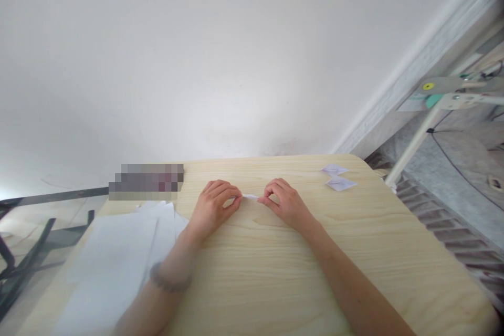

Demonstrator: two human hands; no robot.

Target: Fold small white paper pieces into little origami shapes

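Observation:
Between my two hands a small folded piece of white paper (250, 197) is stretched just over the tabletop, most of it hidden by fingers. My left hand (218, 202) pinches its left end between thumb and fingertips. The right end is pinched the same way by my right hand (285, 202). Off to the right of my right hand lie two folded paper pieces with pointed ends, one farther back (334, 169) and a nearer one (341, 184).
Loose white sheets (118, 241) overlap on the left of the wooden table (252, 283), partly under my left forearm. A blurred-out object (147, 182) sits at the back left. A white wall (236, 63) rises behind; a metal frame (417, 142) stands beyond the right edge.

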